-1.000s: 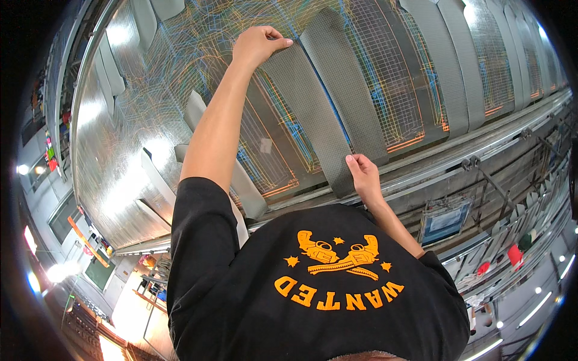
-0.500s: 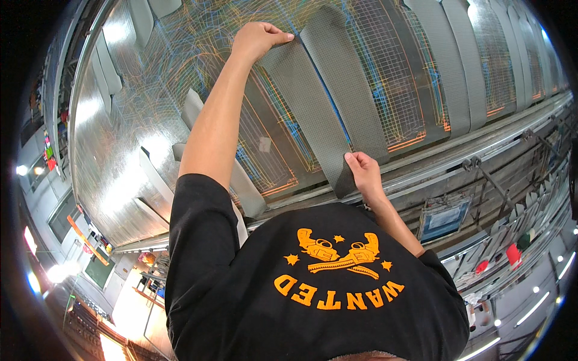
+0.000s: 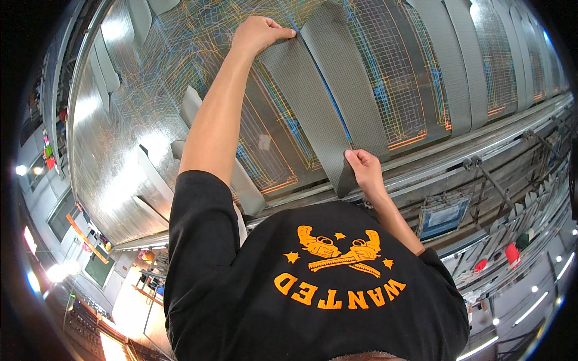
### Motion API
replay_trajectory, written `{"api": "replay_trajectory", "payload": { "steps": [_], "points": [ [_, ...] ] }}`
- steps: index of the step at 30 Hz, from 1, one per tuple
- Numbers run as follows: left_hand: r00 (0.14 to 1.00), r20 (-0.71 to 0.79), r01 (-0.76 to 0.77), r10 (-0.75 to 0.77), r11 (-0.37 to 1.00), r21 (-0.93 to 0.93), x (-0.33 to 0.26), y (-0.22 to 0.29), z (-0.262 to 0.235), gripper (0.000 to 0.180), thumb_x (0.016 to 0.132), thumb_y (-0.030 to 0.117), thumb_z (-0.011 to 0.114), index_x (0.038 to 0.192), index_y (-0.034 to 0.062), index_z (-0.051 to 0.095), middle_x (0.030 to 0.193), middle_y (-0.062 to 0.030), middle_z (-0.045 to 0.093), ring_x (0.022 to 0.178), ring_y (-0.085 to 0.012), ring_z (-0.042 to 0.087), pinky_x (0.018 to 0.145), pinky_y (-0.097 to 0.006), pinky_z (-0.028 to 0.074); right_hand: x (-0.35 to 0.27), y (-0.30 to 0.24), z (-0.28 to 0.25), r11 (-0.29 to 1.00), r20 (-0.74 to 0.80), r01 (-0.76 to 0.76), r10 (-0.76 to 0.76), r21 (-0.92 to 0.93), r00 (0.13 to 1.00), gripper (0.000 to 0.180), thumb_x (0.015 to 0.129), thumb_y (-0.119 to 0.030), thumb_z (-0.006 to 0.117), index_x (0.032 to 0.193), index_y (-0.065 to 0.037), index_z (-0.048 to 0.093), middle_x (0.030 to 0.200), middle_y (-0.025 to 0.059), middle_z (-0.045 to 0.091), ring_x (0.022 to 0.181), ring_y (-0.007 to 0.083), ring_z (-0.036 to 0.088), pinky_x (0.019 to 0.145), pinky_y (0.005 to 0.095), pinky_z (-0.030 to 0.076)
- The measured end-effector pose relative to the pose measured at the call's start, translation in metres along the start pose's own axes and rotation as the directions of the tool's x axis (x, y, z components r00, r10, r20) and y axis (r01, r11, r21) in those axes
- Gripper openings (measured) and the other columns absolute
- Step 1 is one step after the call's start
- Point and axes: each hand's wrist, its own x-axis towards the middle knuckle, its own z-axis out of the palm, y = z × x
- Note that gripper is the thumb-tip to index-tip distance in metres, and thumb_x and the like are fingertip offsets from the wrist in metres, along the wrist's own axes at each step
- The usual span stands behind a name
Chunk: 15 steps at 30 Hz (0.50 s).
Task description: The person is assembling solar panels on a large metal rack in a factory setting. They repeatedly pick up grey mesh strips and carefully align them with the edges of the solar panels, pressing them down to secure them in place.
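Left hand (image 3: 260,36) pinches the panel (image 3: 306,105) at its far end; right hand (image 3: 366,171), its near end. It lies on the surface (image 3: 159,75), right edge just apart from the strip (image 3: 344,78).

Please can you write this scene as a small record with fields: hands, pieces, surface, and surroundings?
Left hand: thumb and fingers pinched at the upper end of a grey textured piece
Right hand: pinching the same piece's right edge, near its lower end
Neighbouring piece: another grey textured strip, lying just to the right, a narrow blue line showing between them
Surface: shiny table marked with coloured lines
Other pieces: more grey strips farther right
Clothing: black shirt, orange print
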Motion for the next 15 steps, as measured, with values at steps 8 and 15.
{"api": "replay_trajectory", "payload": {
  "steps": [8, 15],
  "points": [
    [1.000, 0.029, -0.001, 0.001, 1.000, -0.001, 0.004, -0.007, 0.000, 0.047, 0.075, 0.062, 0.088, 0.092, 0.0184, 0.085, 0.099, -0.0089, 0.080, 0.094, -0.0250, 0.074, 0.086, -0.043, 0.058, -0.010, 0.018, -0.009, 0.998, -0.088, 0.067, -0.065, 0.013, 0.994, 0.030, 0.104, -0.027, 0.069, 0.097, 0.002, 0.071, 0.076, -0.0070, 0.059, 0.069, 0.0023, 0.047, 0.060, 0.0226, 0.038],
    [0.999, 0.024, -0.024, 0.023, 1.000, 0.010, 0.008, -0.013, 0.002, 0.049, 0.074, 0.064, 0.087, 0.093, 0.0183, 0.085, 0.101, -0.0093, 0.080, 0.097, -0.0267, 0.074, 0.089, -0.044, 0.057, -0.008, 0.027, -0.021, 0.999, -0.063, 0.017, -0.019, -0.037, 0.998, 0.030, 0.104, -0.027, 0.071, 0.097, 0.002, 0.071, 0.080, -0.0052, 0.062, 0.072, 0.0033, 0.051, 0.065, 0.0226, 0.043]
  ]
}}
